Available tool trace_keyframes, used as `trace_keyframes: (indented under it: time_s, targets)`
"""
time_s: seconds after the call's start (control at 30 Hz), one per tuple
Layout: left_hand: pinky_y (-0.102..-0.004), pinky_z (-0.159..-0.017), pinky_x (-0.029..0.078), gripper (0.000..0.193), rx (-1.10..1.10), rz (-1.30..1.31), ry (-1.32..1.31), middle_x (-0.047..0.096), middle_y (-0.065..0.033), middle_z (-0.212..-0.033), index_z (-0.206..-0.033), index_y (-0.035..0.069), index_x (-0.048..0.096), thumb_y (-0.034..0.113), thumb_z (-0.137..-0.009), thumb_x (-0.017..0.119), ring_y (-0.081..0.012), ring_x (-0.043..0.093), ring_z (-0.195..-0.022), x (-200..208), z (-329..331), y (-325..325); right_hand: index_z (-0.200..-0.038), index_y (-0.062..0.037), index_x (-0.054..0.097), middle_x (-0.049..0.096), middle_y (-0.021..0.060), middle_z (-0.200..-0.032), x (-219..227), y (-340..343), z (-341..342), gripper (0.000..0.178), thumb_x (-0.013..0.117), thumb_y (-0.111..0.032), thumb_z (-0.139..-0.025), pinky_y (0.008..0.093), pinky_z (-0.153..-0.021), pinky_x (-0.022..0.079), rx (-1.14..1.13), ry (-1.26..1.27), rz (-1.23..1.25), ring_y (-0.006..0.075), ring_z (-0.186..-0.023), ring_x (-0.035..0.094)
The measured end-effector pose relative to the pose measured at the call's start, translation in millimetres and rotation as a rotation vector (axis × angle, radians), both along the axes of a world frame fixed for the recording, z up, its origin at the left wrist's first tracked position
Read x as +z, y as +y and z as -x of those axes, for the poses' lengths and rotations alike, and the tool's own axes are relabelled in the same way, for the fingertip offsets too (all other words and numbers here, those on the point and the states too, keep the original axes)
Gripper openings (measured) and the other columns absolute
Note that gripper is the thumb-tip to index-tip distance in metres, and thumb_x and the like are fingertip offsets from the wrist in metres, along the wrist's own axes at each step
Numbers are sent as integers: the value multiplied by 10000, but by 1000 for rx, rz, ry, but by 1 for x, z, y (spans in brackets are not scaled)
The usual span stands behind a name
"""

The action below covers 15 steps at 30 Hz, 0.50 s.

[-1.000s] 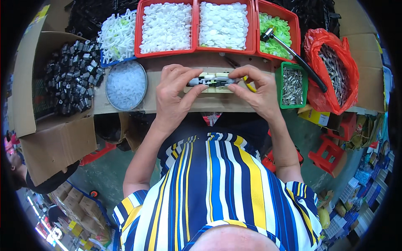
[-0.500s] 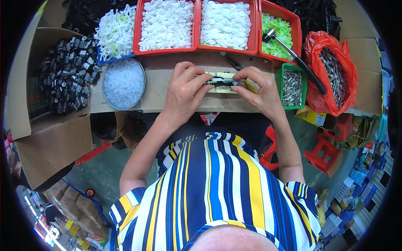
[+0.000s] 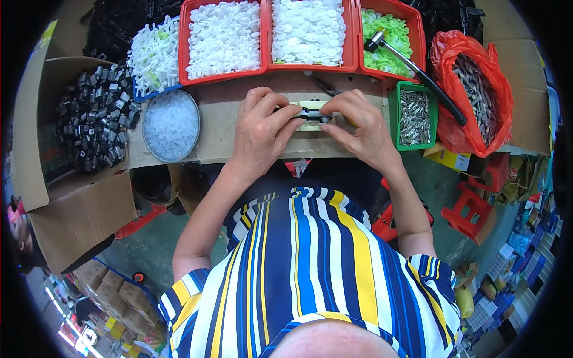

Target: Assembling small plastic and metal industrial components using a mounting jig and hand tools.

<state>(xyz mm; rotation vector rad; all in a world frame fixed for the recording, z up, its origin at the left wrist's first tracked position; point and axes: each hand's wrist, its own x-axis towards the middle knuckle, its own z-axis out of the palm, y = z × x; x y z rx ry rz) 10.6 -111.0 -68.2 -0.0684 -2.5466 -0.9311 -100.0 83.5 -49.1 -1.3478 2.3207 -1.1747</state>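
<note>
Between my two hands sits a small black part [image 3: 310,113] with a grey piece at its right end, over a cream-coloured block [image 3: 310,126] on the cardboard-covered bench. My left hand [image 3: 262,122] pinches the black part's left end between thumb and fingers. At the other end, my right hand [image 3: 357,122] is closed in a pinch on the same part. Fingertips cover both ends, so its full shape is hidden. Pliers [image 3: 326,87] with dark jaws lie just behind my right hand, their handles mostly hidden.
Red trays [image 3: 267,36] of white and green plastic pieces line the back. At left are a round dish [image 3: 171,126] of clear pieces and a carton [image 3: 33,143] of black parts. To the right stand a green bin [image 3: 435,119] of metal pins, a hammer [image 3: 427,80] and a red bag [image 3: 498,107].
My right hand has shifted slightly left, closer to my left hand. Both still pinch the black part. The whole view has tilted a little.
</note>
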Motion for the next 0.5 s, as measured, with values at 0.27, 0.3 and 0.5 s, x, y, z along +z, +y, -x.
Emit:
trace_keyframes:
  time_s: [0.27,0.3,0.5]
  targets:
    - [-404,-823,466,162,-36,117,48,625,-80,-891,-899,46,711,38,-744,756,-290,572,-973,-4,6,2,-936,-13,656,572,133,-1013,-10,0,-2,197,747,-35,-762,376,-840,470,-40,-58,17,298,-958,584]
    - [-406,-823,466,164,-37,116,50,624,-83,-888,-901,46,709,36,-744,754,-291,573,-973,-4,6,2,-933,-14,658,568,129,-1006,-13,1,-3,190,746,-39,-767,370,-844,469,-66,-124,29,291,-971,584]
    - [-402,-826,461,139,-29,107,65,615,-78,-889,-879,49,689,48,-748,736,-288,572,-978,-3,6,2,-955,-21,657,551,123,-1012,-19,1,-5,192,742,-56,-786,362,-845,463,-110,-107,41,278,-981,580]
